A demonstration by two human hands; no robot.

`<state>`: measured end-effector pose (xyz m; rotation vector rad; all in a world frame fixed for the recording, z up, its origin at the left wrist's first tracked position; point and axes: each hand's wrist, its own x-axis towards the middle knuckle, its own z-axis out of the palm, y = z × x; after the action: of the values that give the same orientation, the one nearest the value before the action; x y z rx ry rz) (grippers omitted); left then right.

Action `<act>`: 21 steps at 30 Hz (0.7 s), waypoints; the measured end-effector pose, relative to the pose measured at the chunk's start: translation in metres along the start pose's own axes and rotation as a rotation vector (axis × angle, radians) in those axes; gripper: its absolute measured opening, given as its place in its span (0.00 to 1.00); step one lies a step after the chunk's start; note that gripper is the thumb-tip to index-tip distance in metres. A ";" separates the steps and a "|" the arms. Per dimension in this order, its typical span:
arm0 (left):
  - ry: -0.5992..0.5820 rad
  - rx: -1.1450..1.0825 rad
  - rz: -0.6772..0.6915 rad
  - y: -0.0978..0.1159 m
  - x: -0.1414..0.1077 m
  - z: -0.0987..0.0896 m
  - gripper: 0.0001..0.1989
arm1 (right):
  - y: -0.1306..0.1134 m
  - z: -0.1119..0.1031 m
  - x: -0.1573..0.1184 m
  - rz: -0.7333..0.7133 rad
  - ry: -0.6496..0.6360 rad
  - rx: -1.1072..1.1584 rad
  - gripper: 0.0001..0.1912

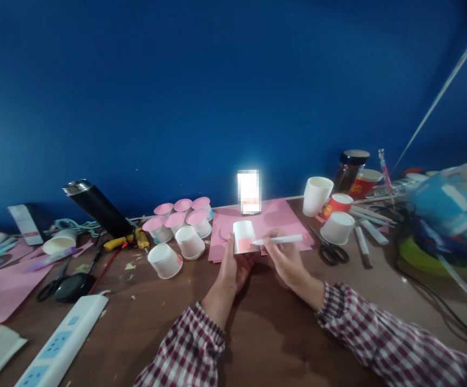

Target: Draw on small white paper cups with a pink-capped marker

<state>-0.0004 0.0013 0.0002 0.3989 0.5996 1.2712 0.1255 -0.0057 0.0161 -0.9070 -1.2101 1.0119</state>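
Observation:
My left hand (233,269) is closed around a white paper cup (242,230), steadying it from the side and below. A pinkish-orange patch colours the cup's lower wall. In my right hand (288,260) is a white marker pen (284,239), its tip pointing left at the coloured patch; whether it touches the cup I cannot tell. Behind the cup lie pink paper sheets (280,215). Two white cups, one nearer (164,262) and one behind it (190,242), stand upside down to the left. Several cups with pink tops (176,220) are grouped beyond them.
Scissors (333,253), an upturned white cup (337,228) and a red cup (337,206) are at right, near loose markers (362,247). A glowing phone screen (249,191) stands at the back. Leftward are a glue gun (131,240), black thermos (98,209) and power strip (62,344).

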 end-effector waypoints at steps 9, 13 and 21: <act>-0.024 -0.030 0.008 -0.001 0.001 0.000 0.22 | -0.004 0.000 -0.001 -0.030 0.053 -0.026 0.13; -0.018 -0.022 0.013 -0.001 0.000 0.000 0.22 | -0.002 0.000 0.000 -0.038 0.050 -0.024 0.13; -0.027 -0.012 0.012 -0.002 0.000 -0.001 0.22 | -0.001 0.000 0.000 -0.019 0.041 -0.007 0.13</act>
<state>0.0006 0.0007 -0.0015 0.4089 0.5672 1.2785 0.1256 -0.0059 0.0167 -0.9159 -1.1869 0.9695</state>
